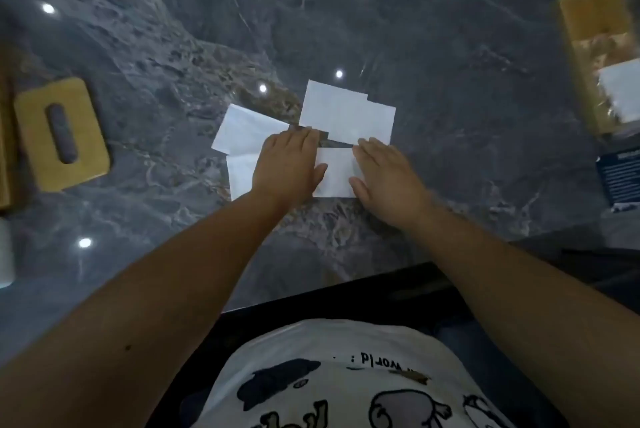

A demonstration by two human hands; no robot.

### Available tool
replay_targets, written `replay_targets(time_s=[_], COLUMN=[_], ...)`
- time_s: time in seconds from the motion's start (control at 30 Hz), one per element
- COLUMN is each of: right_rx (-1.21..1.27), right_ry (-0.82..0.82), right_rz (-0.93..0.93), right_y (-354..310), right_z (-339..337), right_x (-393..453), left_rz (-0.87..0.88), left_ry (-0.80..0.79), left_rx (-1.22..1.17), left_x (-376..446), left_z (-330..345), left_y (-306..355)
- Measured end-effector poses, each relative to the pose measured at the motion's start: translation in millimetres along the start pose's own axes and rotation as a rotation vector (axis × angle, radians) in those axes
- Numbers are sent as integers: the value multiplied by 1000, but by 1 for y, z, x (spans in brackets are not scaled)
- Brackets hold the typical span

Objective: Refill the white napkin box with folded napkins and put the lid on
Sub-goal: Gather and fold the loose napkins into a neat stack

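Several folded white napkins lie on the dark marble table. One folded napkin (346, 112) lies farthest from me, another napkin (246, 128) sits to the left, and a third napkin (336, 171) lies between my hands. My left hand (287, 164) rests flat, fingers together, on the left napkins. My right hand (388, 175) presses flat on the right edge of the middle napkin. A wooden lid (60, 133) with an oval slot lies at the far left. The white napkin box is only partly visible, if at all, at the left edge.
A wooden-coloured package (599, 57) with a clear window showing white napkins lies at the right edge. A dark blue printed card (620, 178) lies below it. The table's near edge (311, 292) runs in front of my body. A wooden edge shows at far left.
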State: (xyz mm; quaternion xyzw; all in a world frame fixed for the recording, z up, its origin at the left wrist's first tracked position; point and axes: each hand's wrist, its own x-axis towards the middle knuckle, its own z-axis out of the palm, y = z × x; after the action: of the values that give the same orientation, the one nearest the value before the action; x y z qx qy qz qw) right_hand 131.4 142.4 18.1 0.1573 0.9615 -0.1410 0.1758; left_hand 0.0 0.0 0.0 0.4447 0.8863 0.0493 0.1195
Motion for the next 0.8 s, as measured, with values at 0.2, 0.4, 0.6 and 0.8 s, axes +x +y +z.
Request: replay_targets(time_s=[0.2, 0.4, 0.6, 0.8], right_rx=[-20, -31, -26, 15], right_ry=[107, 156, 120, 165], right_rz=[-30, -24, -19, -6], right_y=[10, 13, 14, 16], right_z=[9, 14, 13, 10], right_x=[13, 16, 18, 15], left_rz=[7, -40, -28, -35], left_ry=[20, 11, -55, -86], left_rx=[91, 46, 20, -75], left_x=[15, 21, 25, 18], left_z=[8, 12, 7, 6], left_y=[2, 6, 9, 7])
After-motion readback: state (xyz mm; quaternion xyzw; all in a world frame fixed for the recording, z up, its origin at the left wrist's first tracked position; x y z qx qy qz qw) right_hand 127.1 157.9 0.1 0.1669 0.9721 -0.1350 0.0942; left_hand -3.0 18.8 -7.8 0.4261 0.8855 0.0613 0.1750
